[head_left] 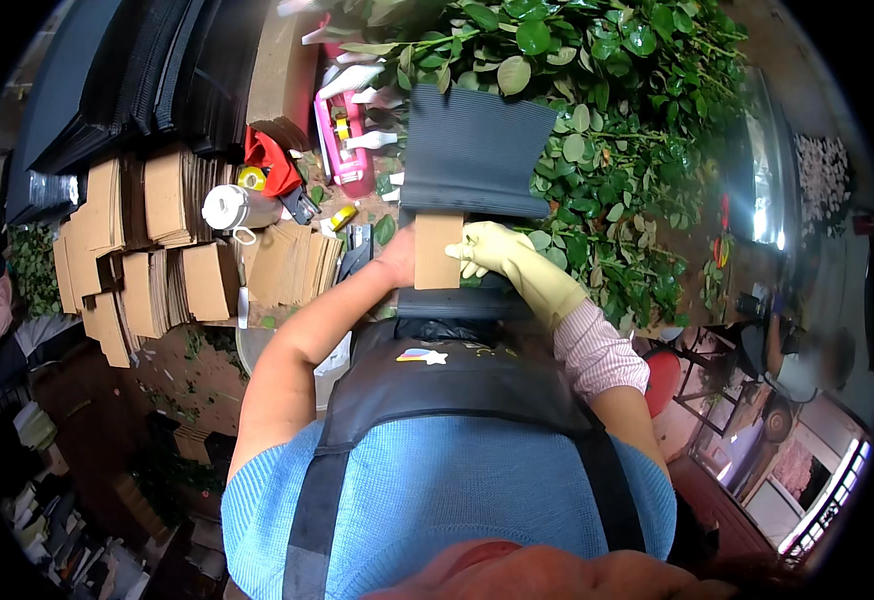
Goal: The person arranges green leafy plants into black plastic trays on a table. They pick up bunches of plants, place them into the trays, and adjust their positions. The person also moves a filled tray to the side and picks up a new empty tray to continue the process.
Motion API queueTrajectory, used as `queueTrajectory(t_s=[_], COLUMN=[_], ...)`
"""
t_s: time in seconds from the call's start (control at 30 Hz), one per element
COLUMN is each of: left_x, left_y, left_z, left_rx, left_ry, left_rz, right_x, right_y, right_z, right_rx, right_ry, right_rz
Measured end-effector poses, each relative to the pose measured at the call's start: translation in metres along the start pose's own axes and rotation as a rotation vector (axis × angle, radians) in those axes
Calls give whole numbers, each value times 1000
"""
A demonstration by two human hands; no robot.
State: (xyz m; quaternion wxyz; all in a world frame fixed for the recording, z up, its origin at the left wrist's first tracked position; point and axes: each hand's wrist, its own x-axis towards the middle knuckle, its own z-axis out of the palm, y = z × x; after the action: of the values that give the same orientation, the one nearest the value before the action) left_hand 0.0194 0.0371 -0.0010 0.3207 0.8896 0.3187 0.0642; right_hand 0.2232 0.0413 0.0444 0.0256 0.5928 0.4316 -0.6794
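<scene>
A piece of brown cardboard lies upright in front of me, over a dark corrugated sheet. The bare fingers of my left hand grip its left edge and are partly hidden behind it. On the opposite edge, my right hand, in a pale yellow rubber glove, pinches the cardboard with curled fingers. The corrugated sheet spreads out beyond both hands, and another dark strip shows below them, close to my apron.
Leafy green stems cover the far and right side of the table. To the left are stacked cardboard pieces, black corrugated sheets, a white lidded jug, a red cloth and a pink tape dispenser beside white-tipped stems.
</scene>
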Motion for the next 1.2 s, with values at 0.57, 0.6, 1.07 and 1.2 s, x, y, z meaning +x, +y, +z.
queueTrajectory(t_s=[0.57, 0.6, 1.07, 1.2], left_x=[-32, -23, -8, 2], left_y=[-3, -4, -23, -22], left_z=[-39, -37, -10, -6], left_rx=[149, 150, 275, 337], left_ry=[119, 83, -111, -40], left_rz=[337, 353, 202, 283], right_x=[4, 6, -15, -56], right_y=[-2, 0, -1, 22], right_z=[9, 11, 29, 16], right_rx=[-152, -153, -889, -755], right_ry=[58, 64, 298, 475], right_rz=[36, 27, -421, -788])
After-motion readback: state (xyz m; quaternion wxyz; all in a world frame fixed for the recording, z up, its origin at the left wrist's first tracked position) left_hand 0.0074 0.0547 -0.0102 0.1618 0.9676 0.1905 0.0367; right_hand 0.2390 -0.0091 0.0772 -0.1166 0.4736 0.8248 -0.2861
